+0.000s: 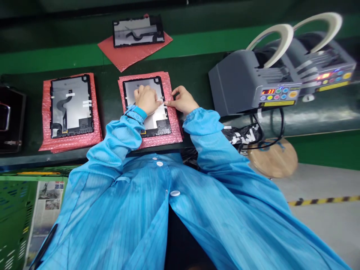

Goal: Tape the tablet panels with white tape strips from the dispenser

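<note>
A tablet back panel [157, 120] with a grey inner plate lies on a pink bubble-wrap sheet [174, 131] right in front of me. My left hand [146, 99] rests on the panel's upper middle, fingers curled and pressed down on the plate. My right hand [182, 100] sits at the panel's right edge, its fingertips pinched against a small strip of white tape there. Both arms wear blue sleeves.
A second panel [71, 107] on pink bubble wrap lies to the left, and a third panel [138, 32] lies farther back on the green belt. Two grey tape dispensers [253, 86] with white tape rolls stand at the right. A green crate [15, 213] with newspaper sits low left.
</note>
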Motion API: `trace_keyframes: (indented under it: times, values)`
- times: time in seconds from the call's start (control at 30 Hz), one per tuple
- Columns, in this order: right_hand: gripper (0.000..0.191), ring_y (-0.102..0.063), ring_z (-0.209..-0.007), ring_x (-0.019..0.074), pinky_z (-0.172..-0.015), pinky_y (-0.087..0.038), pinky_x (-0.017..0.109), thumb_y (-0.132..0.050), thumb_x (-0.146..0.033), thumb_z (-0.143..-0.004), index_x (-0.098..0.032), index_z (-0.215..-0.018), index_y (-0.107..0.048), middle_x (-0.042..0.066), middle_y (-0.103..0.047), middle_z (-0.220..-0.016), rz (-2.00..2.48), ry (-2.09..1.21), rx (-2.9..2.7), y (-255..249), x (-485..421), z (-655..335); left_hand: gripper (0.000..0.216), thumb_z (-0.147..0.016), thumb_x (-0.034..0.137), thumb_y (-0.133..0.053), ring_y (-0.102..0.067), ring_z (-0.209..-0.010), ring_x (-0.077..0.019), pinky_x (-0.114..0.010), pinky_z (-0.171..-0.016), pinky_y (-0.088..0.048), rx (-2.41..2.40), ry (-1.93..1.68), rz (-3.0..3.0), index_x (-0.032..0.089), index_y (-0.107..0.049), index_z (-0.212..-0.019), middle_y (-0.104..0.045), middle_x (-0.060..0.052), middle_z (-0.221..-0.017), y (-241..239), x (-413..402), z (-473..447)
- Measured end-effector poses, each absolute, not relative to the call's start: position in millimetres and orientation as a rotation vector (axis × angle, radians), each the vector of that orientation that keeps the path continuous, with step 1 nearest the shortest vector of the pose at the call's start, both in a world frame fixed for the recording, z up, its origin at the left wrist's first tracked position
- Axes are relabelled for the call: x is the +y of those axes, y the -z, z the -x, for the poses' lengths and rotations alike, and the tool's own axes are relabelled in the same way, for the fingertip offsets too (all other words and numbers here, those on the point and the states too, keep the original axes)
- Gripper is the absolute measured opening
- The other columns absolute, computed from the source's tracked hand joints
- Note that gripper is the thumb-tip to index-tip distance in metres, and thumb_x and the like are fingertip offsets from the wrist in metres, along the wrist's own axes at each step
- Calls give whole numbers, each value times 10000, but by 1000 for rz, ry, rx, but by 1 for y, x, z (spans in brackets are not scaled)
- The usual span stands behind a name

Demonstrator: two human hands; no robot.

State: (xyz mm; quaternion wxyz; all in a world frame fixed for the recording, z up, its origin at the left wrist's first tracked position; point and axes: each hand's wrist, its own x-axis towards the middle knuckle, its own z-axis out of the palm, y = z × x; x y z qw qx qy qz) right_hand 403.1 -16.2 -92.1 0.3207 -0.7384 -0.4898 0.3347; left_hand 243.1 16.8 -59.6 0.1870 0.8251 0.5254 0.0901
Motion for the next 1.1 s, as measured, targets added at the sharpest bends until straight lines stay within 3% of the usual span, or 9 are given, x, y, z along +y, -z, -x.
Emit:
trace_keyframes:
  times: [0.23,0.43,0.57,0.7,0.77,0.87,0.97,1.03,1.1]
  values:
    - [286,-378,-569,97,-618,-347,263,-727,-168,-679,-208,-680,-443,-72,-391,-565,1922,-918,-1306,81,-17,-402,195,-865,302,-652,-498,-1243,-338,-458,-1020,-399,1751,-483,-2248,184,-635,-1019,-620,-123,-1214,41,-2,-180]
    - [245,-513,-748,171,-856,-446,376,-630,-118,-719,-212,-616,-428,1,-478,-676,1897,-573,-1419,73,-22,-384,193,-924,294,-548,-665,-996,-299,-406,-907,-495,1930,-293,-1865,145,-665,-890,-719,-134,-963,55,-21,-143]
    - [206,-598,-829,205,-872,-509,436,-665,-253,-744,-225,-816,-473,11,-563,-759,1676,-743,-1164,80,-20,-376,156,-902,249,-566,-668,-978,-273,-381,-906,-501,1898,-339,-1794,158,-647,-805,-718,-122,-942,62,-17,-144]
    - [501,-649,-953,258,-892,-535,501,-804,-420,-623,-213,-979,-518,59,-649,-911,1415,-1055,-1079,78,-16,-370,260,-857,213,-626,-618,-1066,-259,-377,-1002,-447,1828,-506,-1792,194,-511,-624,-670,-86,-861,60,-21,-143]
    - [580,-642,-1046,280,-934,-521,519,-815,-455,-609,-208,-1056,-539,85,-661,-1020,1330,-1084,-1136,69,-11,-365,302,-877,212,-600,-620,-997,-223,-356,-960,-459,1756,-676,-1678,206,-451,-614,-623,-45,-775,58,-26,-137]
    - [669,-615,-1147,279,-964,-516,516,-784,-429,-661,-238,-1235,-498,92,-625,-1202,1280,-1036,-1260,51,8,-342,262,-925,253,-538,-588,-704,-136,-294,-733,-487,1571,-950,-1386,212,-455,-680,-538,26,-656,47,-32,-106]
    - [717,-557,-1251,276,-996,-509,490,-731,-388,-728,-272,-1364,-421,91,-523,-1379,1268,-993,-1429,40,42,-291,147,-860,279,-648,-490,-520,-94,-272,-585,-448,1551,-1152,-1199,234,-524,-796,-495,79,-554,22,-28,-48]
    - [727,-497,-1325,278,-1023,-494,473,-700,-377,-764,-275,-1409,-381,82,-448,-1458,1248,-986,-1530,41,66,-244,214,-757,261,-752,-502,-514,-86,-279,-585,-463,1673,-1283,-1194,249,-548,-820,-548,95,-555,3,-21,-4]
    - [760,-465,-1358,281,-1052,-468,478,-690,-350,-775,-224,-1436,-338,96,-425,-1470,1202,-996,-1583,47,84,-196,305,-678,279,-820,-586,-624,-97,-314,-713,-520,1761,-1333,-1234,248,-556,-826,-622,106,-617,-10,-11,34]
